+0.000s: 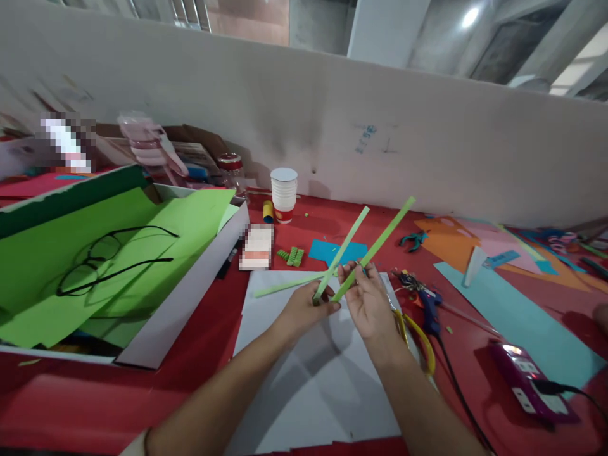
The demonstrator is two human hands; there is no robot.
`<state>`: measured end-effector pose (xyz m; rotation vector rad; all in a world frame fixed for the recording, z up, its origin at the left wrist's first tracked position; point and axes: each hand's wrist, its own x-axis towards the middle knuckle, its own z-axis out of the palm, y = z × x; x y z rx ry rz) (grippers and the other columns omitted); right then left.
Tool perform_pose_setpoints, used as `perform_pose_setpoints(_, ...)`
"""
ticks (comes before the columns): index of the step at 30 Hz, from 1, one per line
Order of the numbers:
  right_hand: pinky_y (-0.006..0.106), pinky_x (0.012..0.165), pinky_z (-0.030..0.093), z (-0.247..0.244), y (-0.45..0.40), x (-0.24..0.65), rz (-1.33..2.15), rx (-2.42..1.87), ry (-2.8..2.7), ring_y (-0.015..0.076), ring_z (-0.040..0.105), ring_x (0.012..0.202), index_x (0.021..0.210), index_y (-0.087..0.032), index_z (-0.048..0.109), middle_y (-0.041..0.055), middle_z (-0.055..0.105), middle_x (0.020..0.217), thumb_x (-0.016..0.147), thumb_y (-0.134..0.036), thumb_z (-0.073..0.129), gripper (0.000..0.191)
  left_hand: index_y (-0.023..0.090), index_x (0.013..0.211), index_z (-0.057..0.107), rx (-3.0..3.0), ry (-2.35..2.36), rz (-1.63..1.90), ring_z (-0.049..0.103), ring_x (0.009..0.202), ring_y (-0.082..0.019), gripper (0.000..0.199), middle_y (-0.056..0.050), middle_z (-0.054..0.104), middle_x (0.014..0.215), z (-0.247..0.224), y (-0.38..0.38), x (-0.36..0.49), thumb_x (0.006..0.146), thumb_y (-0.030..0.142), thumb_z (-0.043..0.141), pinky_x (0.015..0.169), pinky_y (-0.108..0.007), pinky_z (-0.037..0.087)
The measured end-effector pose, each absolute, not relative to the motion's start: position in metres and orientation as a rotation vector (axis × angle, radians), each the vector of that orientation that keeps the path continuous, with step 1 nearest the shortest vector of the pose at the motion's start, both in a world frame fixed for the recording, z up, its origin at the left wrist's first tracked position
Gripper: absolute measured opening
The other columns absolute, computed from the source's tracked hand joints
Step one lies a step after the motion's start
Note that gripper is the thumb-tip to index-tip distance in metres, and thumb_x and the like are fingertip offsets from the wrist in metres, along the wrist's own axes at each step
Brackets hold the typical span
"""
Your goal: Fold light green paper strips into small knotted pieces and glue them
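My left hand [304, 308] pinches the lower end of a pale green paper strip [349, 237], which slants up to the right. A brighter green paper strip [392, 228] sits in the closed fingers of my right hand [368, 304], its lower end reaching toward my left fingers. Both hands are over a white sheet [327, 392]. Another pale green strip [280, 287] lies across the top of that sheet. Just beyond are several folded green paper pieces [295, 256] and a blue paper piece [320, 249]. A small dark item by my left fingertips is unclear.
At left stands an open box [183, 301] with green paper and glasses [90, 259]. Paper cups [284, 196] stand near the wall. Rightward lie a yellow-handled tool [422, 339], a glue gun [430, 310], small pliers [413, 240], turquoise paper [527, 329] and a power strip [527, 380] with cords.
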<state>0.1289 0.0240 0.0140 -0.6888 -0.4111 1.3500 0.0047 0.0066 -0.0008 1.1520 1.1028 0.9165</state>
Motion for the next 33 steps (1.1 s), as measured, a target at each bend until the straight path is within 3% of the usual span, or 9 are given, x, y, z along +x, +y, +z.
perform_pose_setpoints(5, 0.025, 0.058, 0.049, 0.006, 0.012, 0.114, 1.563, -0.823, -0.661, 0.012, 0.058, 0.062, 0.078, -0.022, 0.058, -0.0041, 0.061, 0.066, 0.067, -0.033, 0.074, 0.022, 0.016, 0.071, 0.059, 1.042, 0.937, 0.835, 0.037, 0.052, -0.008, 0.02, 0.004, 0.051, 0.061, 0.003, 0.006, 0.0, 0.064, 0.033, 0.069, 0.052, -0.023, 0.028)
perform_pose_setpoints(9, 0.025, 0.058, 0.044, 0.003, 0.011, 0.116, 1.341, -0.996, -0.802, 0.013, 0.057, 0.063, 0.076, -0.019, 0.06, 0.0006, 0.063, 0.071, 0.076, -0.051, 0.061, 0.032, 0.016, 0.084, 0.066, 0.911, 0.898, 0.857, 0.033, 0.051, -0.008, 0.03, 0.004, 0.046, 0.058, 0.009, 0.009, -0.008, 0.073, 0.044, 0.061, 0.05, -0.023, 0.026)
perform_pose_setpoints(12, 0.021, 0.05, 0.037, 0.004, 0.017, 0.126, 1.031, -1.069, -0.799, 0.0068, 0.045, 0.051, 0.08, -0.02, 0.06, -0.0024, 0.058, 0.07, 0.079, -0.049, 0.057, 0.029, 0.013, 0.078, 0.068, 0.76, 0.879, 0.877, 0.038, 0.055, -0.01, 0.032, -0.002, 0.053, 0.067, 0.012, 0.012, -0.011, 0.077, 0.043, 0.056, 0.052, -0.025, 0.03)
perform_pose_setpoints(16, 0.021, 0.039, 0.019, 0.005, 0.016, 0.127, 1.252, -1.136, -0.936, 0.0037, 0.026, 0.04, 0.085, -0.018, 0.063, -0.0087, 0.04, 0.054, 0.069, -0.044, 0.069, 0.031, 0.015, 0.074, 0.065, 0.775, 0.832, 0.89, 0.045, 0.063, -0.009, 0.014, -0.003, 0.058, 0.077, 0.008, 0.014, -0.009, 0.072, 0.028, 0.066, 0.057, -0.023, 0.033)
perform_pose_setpoints(20, 0.021, 0.039, 0.017, 0.005, 0.013, 0.123, 1.279, -1.198, -0.954, 0.0041, 0.027, 0.041, 0.076, -0.015, 0.066, -0.007, 0.043, 0.05, 0.069, -0.043, 0.068, 0.03, 0.015, 0.069, 0.059, 0.861, 0.808, 0.765, 0.046, 0.059, -0.009, 0.018, 0.0, 0.056, 0.066, 0.005, 0.012, -0.011, 0.073, 0.032, 0.066, 0.057, -0.023, 0.034)
perform_pose_setpoints(27, 0.02, 0.038, 0.016, 0.013, 0.025, 0.147, 1.14, -1.058, -0.716, 0.0033, 0.025, 0.043, 0.08, -0.015, 0.067, -0.0071, 0.039, 0.054, 0.066, -0.037, 0.073, 0.026, 0.015, 0.072, 0.061, 0.943, 0.884, 0.724, 0.048, 0.056, -0.011, 0.018, -0.001, 0.059, 0.062, 0.009, 0.012, -0.016, 0.071, 0.033, 0.065, 0.059, -0.025, 0.035)
perform_pose_setpoints(31, 0.02, 0.039, 0.018, 0.018, 0.021, 0.144, 1.395, -0.939, -0.817, 0.0021, 0.02, 0.042, 0.078, -0.017, 0.064, -0.0076, 0.04, 0.057, 0.063, -0.034, 0.077, 0.026, 0.016, 0.066, 0.057, 0.794, 0.772, 0.696, 0.034, 0.044, -0.007, 0.012, 0.004, 0.047, 0.05, 0.007, 0.013, -0.017, 0.068, 0.025, 0.064, 0.048, -0.023, 0.025)
perform_pose_setpoints(33, 0.021, 0.04, 0.018, 0.018, 0.017, 0.14, 1.428, -0.942, -0.895, 0.0026, 0.022, 0.042, 0.072, -0.017, 0.061, -0.0068, 0.042, 0.057, 0.064, -0.035, 0.076, 0.025, 0.015, 0.072, 0.06, 0.813, 0.744, 0.68, 0.032, 0.044, -0.007, 0.015, 0.004, 0.046, 0.049, 0.008, 0.012, -0.016, 0.072, 0.03, 0.061, 0.048, -0.024, 0.025)
